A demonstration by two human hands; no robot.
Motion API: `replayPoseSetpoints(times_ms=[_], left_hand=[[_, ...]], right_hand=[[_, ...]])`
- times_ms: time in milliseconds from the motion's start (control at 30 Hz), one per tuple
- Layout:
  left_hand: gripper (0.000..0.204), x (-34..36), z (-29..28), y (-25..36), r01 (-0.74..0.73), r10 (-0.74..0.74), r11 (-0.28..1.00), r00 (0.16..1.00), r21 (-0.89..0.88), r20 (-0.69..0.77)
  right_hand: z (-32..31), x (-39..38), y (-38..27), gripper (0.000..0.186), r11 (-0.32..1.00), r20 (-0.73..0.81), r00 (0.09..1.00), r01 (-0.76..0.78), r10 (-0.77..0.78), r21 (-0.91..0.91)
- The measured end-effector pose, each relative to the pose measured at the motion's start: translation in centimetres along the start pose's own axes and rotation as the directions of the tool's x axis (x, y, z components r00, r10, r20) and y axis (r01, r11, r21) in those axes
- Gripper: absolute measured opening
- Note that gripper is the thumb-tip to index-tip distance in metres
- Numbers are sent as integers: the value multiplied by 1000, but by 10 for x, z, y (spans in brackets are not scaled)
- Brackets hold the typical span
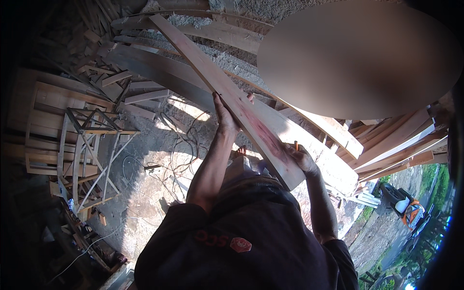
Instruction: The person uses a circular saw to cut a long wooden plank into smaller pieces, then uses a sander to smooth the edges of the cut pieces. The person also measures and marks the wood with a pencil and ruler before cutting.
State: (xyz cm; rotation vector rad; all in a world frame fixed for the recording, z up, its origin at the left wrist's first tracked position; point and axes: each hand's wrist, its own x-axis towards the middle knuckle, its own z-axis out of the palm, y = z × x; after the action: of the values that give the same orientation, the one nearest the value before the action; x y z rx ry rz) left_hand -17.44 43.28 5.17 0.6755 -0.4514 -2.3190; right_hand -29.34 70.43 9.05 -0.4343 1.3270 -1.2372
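A long, pale wooden board (245, 110) with reddish streaks slants across the middle, from the upper left down toward my body. My left hand (225, 115) is closed around its left edge about midway along, thumb on the near side and fingertips showing past the far edge. Near the board's lower end, my right hand (303, 160) grips its right edge. A short orange stick, which looks like a pencil (296, 145), juts up from between the right fingers. The undersides of the board and most of the left fingers are hidden.
Long planks (181, 75) lie behind the board. A metal-legged stand (96, 130) is at left beside wooden frames and piled offcuts (113, 78). Cables (186, 135) coil on the floor. More planks (401, 140) lean at right; an orange motorcycle (412, 212) stands outside.
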Motion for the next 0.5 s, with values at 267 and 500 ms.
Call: replayPoseSetpoints(times_ms=[267,500], left_hand=[[99,13,-14,-19,-47,44,998,998,-47,-54],[95,22,-4,-26,-129,127,992,985,-13,-118]], right_hand=[[-8,-3,-11,39,988,-44,999,-25,18,-155],[-63,26,49,32,709,92,937,318,-338,-630]])
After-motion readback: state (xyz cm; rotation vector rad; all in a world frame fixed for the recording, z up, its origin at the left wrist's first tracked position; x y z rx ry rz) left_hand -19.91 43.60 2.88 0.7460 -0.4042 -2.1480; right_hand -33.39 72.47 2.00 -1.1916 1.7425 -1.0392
